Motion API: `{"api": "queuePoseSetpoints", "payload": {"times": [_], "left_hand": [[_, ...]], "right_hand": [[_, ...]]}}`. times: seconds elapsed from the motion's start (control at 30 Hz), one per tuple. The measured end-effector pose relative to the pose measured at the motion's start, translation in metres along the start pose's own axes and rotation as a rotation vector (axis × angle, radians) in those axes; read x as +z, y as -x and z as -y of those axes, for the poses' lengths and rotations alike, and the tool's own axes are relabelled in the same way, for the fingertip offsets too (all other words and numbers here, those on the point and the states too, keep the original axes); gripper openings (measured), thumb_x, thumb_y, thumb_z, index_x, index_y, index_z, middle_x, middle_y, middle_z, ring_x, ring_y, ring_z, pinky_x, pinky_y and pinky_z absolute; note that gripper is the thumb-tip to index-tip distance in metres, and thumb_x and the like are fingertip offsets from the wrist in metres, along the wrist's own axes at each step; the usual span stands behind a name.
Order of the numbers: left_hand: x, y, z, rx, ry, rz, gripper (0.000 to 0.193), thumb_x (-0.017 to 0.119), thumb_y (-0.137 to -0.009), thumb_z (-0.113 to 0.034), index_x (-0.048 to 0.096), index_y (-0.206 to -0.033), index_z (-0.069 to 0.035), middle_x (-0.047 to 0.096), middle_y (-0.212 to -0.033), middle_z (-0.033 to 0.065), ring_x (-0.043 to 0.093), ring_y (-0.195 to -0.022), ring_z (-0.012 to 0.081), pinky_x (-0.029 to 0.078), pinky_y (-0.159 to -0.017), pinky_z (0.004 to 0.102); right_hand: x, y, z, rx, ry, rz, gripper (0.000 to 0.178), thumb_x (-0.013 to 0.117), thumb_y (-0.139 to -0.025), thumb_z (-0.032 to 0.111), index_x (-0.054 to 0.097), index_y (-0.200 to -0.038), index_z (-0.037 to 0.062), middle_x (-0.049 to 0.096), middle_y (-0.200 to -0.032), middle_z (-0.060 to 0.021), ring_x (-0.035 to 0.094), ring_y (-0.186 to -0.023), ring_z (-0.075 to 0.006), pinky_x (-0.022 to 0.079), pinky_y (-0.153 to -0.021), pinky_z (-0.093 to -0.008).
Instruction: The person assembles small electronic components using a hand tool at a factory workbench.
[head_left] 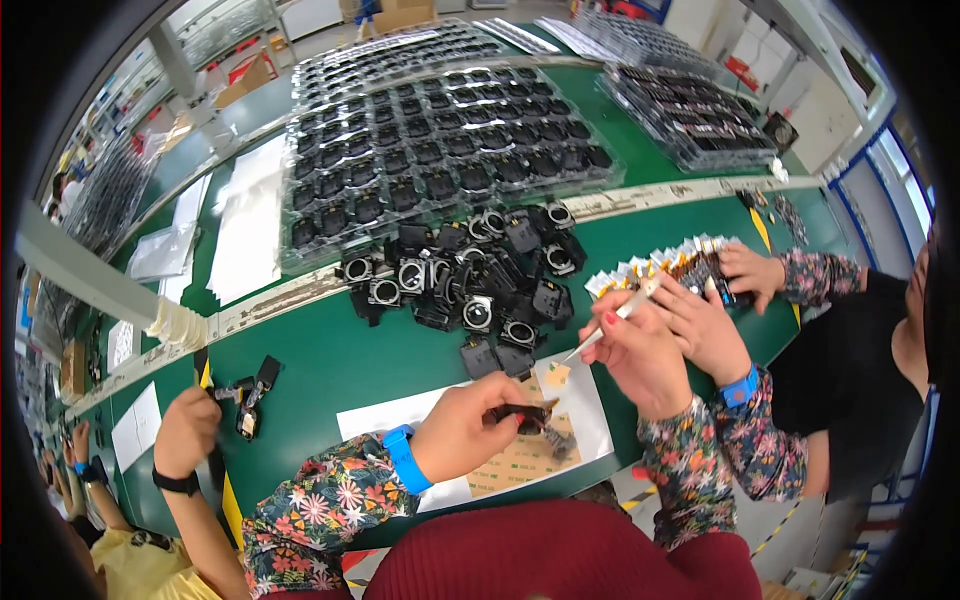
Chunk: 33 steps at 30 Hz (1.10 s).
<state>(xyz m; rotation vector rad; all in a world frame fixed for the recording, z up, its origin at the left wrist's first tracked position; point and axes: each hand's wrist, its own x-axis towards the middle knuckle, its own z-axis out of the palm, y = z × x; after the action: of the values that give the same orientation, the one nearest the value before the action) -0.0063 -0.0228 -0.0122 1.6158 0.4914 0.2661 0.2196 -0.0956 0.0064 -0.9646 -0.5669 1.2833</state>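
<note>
My left hand (462, 432), with a blue strap at the wrist, is closed around a small black plastic part (515, 413) that has an orange-yellow tab at its end. Just above a white sheet (395, 418), it hovers near a tan sheet of adhesive pieces (500, 476). Between the fingers of my right hand (640, 358) are white tweezers (622, 312), their tip pointing down left over the sheet's upper edge. A loose tan piece (557, 374) lies near that tip. Beyond my hands sits a heap of black parts with silver rings (480, 280).
Clear trays of black parts (430, 150) fill the back, with more stacked trays (690, 120) at right. A co-worker's hands (705, 325) work close beside my right hand, by a row of white-and-orange flex pieces (640, 265). Another person's hand (187, 430) is at left.
</note>
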Motion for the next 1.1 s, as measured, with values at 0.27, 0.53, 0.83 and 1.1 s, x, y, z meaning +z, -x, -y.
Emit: {"api": "queuePoseSetpoints", "payload": {"times": [0.27, 0.53, 0.83, 1.1], "left_hand": [[-0.009, -0.003, -0.003, -0.012, 0.604, -0.279, 0.01, 0.047, -0.089, 0.003, 0.041, -0.094, -0.003, 0.061, -0.095, 0.0117, 0.067, -0.082, 0.022, 0.052, -0.063, 0.023], [-0.007, -0.003, -0.004, -0.015, 0.699, -0.297, 0.012, 0.043, -0.088, 0.006, 0.042, -0.096, -0.003, 0.061, -0.098, 0.0141, 0.066, -0.086, 0.0217, 0.055, -0.072, 0.0282], [-0.008, -0.004, -0.006, 0.014, 0.675, -0.293, 0.01, 0.046, -0.089, 0.004, 0.041, -0.094, -0.003, 0.061, -0.102, 0.0158, 0.066, -0.087, 0.0206, 0.055, -0.073, 0.0268], [-0.008, -0.005, 0.002, 0.065, 0.661, -0.311, 0.009, 0.05, -0.09, 0.001, 0.043, -0.093, -0.003, 0.061, -0.091, 0.008, 0.062, -0.081, 0.0111, 0.053, -0.07, 0.0238]], "right_hand": [[0.053, 0.012, -0.031, -0.24, -0.008, 0.0, 0.016, 0.056, -0.09, 0.014, 0.054, -0.102, 0.0033, 0.062, -0.093, -0.0118, 0.058, -0.097, -0.022, 0.041, -0.09, -0.0339], [0.046, 0.017, -0.042, -0.607, 0.583, -0.013, 0.016, 0.058, -0.087, 0.007, 0.055, -0.101, -0.0002, 0.057, -0.107, -0.0164, 0.059, -0.093, -0.0213, 0.047, -0.086, -0.0356], [0.058, 0.021, -0.034, -0.743, 0.837, -0.005, 0.013, 0.063, -0.08, 0.003, 0.062, -0.093, 0.0009, 0.066, -0.089, -0.0089, 0.051, -0.102, -0.0259, 0.043, -0.084, -0.0366], [0.069, 0.026, -0.028, -1.206, 1.463, 0.221, 0.024, 0.065, -0.067, 0.011, 0.066, -0.091, 0.0126, 0.061, -0.092, -0.0016, 0.057, -0.09, -0.026, 0.045, -0.078, -0.0419]]}}
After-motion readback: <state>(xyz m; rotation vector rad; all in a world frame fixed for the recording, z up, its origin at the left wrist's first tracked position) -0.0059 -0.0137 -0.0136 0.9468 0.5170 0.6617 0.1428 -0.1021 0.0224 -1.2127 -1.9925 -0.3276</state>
